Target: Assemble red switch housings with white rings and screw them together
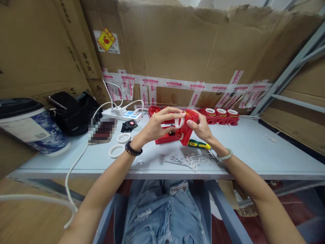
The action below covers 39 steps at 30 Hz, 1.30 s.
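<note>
Both my hands hold a red plastic housing (188, 130) above the pale table (254, 149). My left hand (158, 125) is closed, its fingers pinching a white ring (179, 122) against the housing's side. My right hand (201, 127) grips the housing from the right. Another red part (165, 138) lies on the table just below and behind my hands. A green and yellow screwdriver (199, 144) lies under my right wrist, and a heap of long metal screws (186, 159) lies in front of it.
Two white rings (120, 145) lie at left near a black button part (130, 125). Three red housings with white rings (221, 116) stand at the back. A white power strip (124, 115), black bag (73, 115), large cup (30, 127) and cardboard walls surround the table.
</note>
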Tool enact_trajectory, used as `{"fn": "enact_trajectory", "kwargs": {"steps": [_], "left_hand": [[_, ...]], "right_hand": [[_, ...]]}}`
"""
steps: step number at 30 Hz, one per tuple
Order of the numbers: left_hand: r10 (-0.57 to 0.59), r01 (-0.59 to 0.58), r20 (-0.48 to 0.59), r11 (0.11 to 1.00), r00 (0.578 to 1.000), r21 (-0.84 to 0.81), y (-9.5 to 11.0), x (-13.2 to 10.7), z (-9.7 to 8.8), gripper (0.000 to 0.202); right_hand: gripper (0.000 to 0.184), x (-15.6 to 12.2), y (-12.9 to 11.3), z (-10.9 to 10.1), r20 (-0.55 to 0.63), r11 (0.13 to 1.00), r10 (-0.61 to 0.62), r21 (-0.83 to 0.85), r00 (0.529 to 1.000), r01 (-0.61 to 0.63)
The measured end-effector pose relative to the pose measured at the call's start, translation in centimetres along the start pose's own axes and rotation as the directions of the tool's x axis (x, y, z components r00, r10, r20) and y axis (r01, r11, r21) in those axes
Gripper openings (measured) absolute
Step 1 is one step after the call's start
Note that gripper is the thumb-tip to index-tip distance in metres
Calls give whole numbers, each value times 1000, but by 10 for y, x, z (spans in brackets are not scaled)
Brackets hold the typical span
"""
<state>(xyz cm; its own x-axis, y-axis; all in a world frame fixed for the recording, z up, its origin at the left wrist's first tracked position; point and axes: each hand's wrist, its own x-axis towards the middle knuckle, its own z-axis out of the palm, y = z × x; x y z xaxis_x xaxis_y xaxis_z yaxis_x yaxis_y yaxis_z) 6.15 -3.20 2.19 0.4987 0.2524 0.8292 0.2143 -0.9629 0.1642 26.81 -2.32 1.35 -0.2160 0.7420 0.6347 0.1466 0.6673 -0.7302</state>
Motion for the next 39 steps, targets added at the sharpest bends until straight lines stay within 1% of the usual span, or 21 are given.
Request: {"fn": "enact_trajectory", "kwargs": {"steps": [2,4,6,8,10,13,16,20,24,28,32,35,39], "left_hand": [[-3,2,-17,1000,1000,-17,-2,-1,0,42],[-33,31,-49,999,998,-41,-4,-1,1,48],[-104,99,-61,992,993,-82,-5,-2,1,54],[-198,188,-48,969,979,-158,-5,-2,3,55],[-300,286,-23,927,954,-245,-3,-2,6,52],[-438,419,20,845,899,-332,0,-1,10,45],[-511,488,46,786,859,-379,3,0,12,42],[-555,516,44,737,830,-437,3,1,13,37],[-584,526,11,723,812,-447,5,1,13,37],[-574,519,12,732,819,-441,8,3,12,37],[-558,493,-2,735,830,-465,10,4,11,37],[-557,486,-19,740,830,-465,11,4,11,37],[-561,487,-24,740,828,-463,12,4,11,38]], "right_hand": [[51,0,-1,0,12,1000,12,14,1000,-12],[49,-1,-2,-1,21,1000,-16,15,1000,15],[50,-3,-4,-1,30,998,-61,3,998,61],[53,-4,-6,-2,36,994,-107,-20,994,107],[58,-5,-6,-2,30,984,-168,-47,985,169],[69,-6,-3,-2,23,954,-279,-110,960,280],[75,-6,1,-3,25,918,-339,-209,940,337],[78,-7,2,-3,27,880,-386,-289,922,377],[80,-7,1,-2,25,855,-430,-309,902,416],[83,-7,2,-3,0,861,-448,-268,894,432],[84,-7,3,-3,15,857,-453,-270,891,440],[84,-8,2,-3,16,860,-437,-283,899,424],[84,-8,3,-2,13,853,-462,-269,887,448]]}}
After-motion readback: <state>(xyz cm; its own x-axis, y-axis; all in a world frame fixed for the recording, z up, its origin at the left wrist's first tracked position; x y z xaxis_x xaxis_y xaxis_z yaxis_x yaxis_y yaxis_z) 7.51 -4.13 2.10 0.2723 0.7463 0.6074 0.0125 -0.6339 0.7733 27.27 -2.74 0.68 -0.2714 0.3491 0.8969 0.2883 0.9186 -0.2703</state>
